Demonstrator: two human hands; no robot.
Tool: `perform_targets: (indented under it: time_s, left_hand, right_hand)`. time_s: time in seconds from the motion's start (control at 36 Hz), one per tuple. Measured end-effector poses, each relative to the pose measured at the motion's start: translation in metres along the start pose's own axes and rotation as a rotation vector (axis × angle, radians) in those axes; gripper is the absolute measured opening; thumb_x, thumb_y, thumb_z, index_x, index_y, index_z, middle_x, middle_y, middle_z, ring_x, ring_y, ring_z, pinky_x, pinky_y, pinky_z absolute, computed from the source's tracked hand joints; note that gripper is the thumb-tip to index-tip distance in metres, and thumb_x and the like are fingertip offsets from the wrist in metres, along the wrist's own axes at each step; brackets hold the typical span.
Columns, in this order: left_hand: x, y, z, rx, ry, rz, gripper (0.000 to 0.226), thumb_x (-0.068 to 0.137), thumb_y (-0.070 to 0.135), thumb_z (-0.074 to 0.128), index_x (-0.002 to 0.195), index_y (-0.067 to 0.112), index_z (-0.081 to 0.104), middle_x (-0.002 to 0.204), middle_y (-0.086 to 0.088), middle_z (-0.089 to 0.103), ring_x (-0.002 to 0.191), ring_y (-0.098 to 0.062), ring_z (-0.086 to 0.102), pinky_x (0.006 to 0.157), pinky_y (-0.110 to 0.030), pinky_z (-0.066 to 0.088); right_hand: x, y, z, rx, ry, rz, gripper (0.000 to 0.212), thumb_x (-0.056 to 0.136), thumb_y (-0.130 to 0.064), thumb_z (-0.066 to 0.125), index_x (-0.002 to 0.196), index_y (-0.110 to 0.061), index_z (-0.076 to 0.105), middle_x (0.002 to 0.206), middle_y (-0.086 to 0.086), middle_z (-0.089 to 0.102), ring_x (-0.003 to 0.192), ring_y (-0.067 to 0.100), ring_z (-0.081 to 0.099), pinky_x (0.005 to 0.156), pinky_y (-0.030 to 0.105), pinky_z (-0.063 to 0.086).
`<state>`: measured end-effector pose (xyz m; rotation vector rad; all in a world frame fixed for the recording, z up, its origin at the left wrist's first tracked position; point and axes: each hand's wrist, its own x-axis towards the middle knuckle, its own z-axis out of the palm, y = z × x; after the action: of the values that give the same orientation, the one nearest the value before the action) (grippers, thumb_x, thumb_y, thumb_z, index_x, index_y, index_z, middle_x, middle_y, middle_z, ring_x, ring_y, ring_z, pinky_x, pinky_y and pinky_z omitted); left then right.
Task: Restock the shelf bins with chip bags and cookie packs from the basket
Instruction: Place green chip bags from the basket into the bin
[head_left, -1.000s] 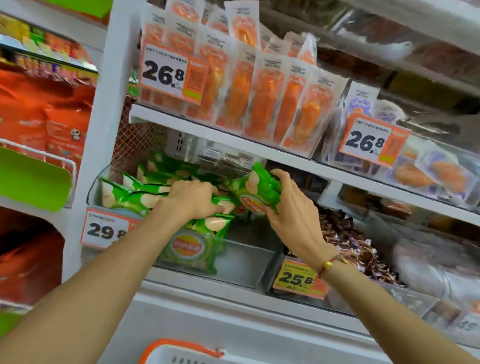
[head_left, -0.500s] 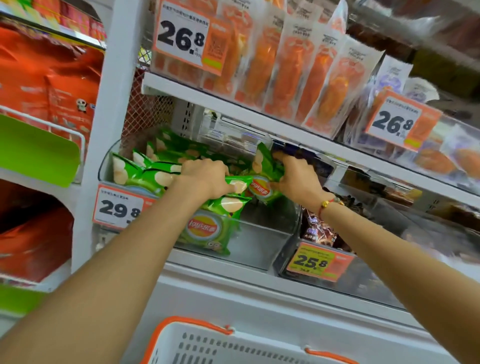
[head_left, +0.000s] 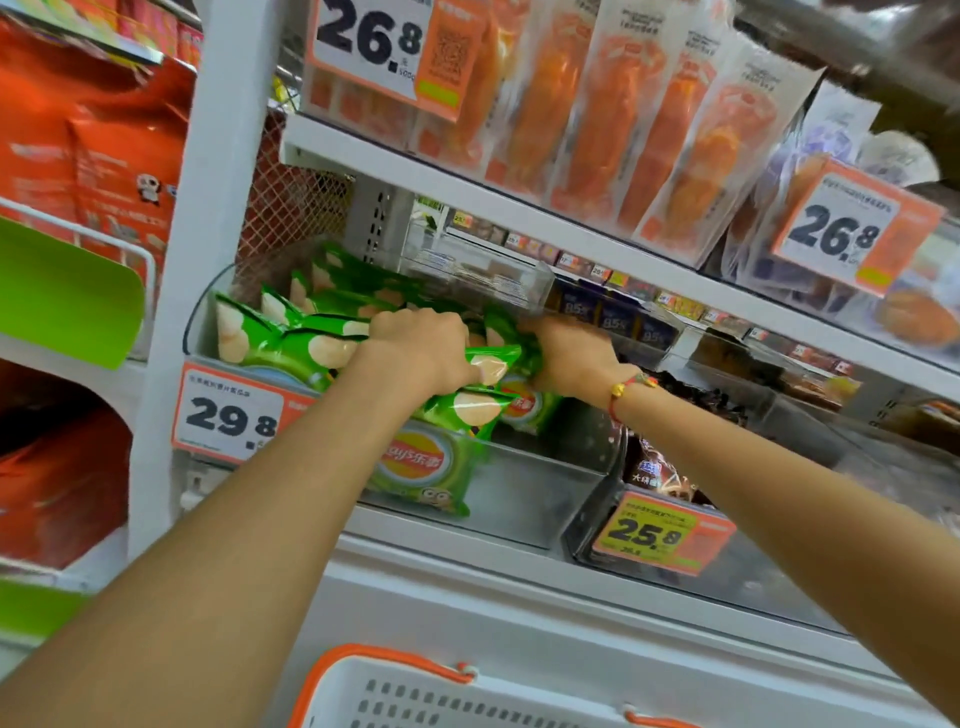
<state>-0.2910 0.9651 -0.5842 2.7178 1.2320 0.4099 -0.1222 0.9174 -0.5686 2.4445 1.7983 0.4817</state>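
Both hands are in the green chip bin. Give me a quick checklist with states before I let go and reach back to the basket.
1. Left hand grips the green chip bags: ok.
2. Right hand holds a green bag inside the bin: ok.
3. Bags are inside the clear bin, none over the front wall: ok; one front bag leans on the wall.
4. Room left in the bin: ok, bare floor shows at the front right.
5. Bags will stay upright once released: cannot tell.
6. Basket is below the shelf within view: ok; contents cannot tell.
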Motion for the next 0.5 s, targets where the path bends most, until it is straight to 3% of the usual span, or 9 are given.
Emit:
perform_targets:
  time_s: [0.19, 0.31, 0.42, 0.5]
  left_hand:
    - [0.001, 0.001, 0.001, 0.006, -0.020, -0.003, 0.055, 0.088, 0.062, 0.051, 0.133, 0.029, 0.052, 0.130, -0.007, 0.056, 0.119, -0.029, 0.052, 0.081, -0.032, 0.035]
    - [0.002, 0.003, -0.001, 0.017, -0.018, -0.019, 0.053, 0.088, 0.061, 0.052, 0.130, 0.029, 0.054, 0.129, -0.006, 0.057, 0.118, -0.028, 0.053, 0.078, -0.031, 0.033]
    - [0.001, 0.004, 0.000, 0.023, -0.010, -0.012, 0.052, 0.089, 0.061, 0.051, 0.131, 0.030, 0.053, 0.127, -0.006, 0.058, 0.117, -0.028, 0.054, 0.080, -0.031, 0.035]
    - [0.000, 0.002, 0.000, 0.023, 0.008, -0.008, 0.053, 0.089, 0.061, 0.051, 0.133, 0.030, 0.052, 0.127, -0.007, 0.058, 0.117, -0.029, 0.054, 0.086, -0.033, 0.038]
  right_hand:
    - [0.038, 0.007, 0.006, -0.015, -0.071, -0.002, 0.074, 0.075, -0.015, 0.077, 0.140, -0.024, 0.043, 0.136, 0.010, 0.051, 0.121, 0.032, 0.052, 0.097, 0.041, 0.048]
    - [0.039, 0.012, 0.008, 0.016, -0.129, -0.012, 0.082, 0.074, -0.022, 0.080, 0.144, -0.019, 0.037, 0.140, 0.011, 0.048, 0.126, 0.030, 0.048, 0.102, 0.040, 0.044]
    - [0.025, 0.021, 0.006, 0.063, 0.014, -0.063, 0.082, 0.075, -0.033, 0.078, 0.145, -0.025, 0.035, 0.140, 0.010, 0.047, 0.126, 0.030, 0.046, 0.101, 0.040, 0.044]
    - [0.018, 0.020, 0.012, -0.053, 0.132, -0.081, 0.067, 0.082, -0.045, 0.068, 0.141, -0.029, 0.039, 0.134, 0.009, 0.054, 0.121, 0.030, 0.052, 0.097, 0.040, 0.046]
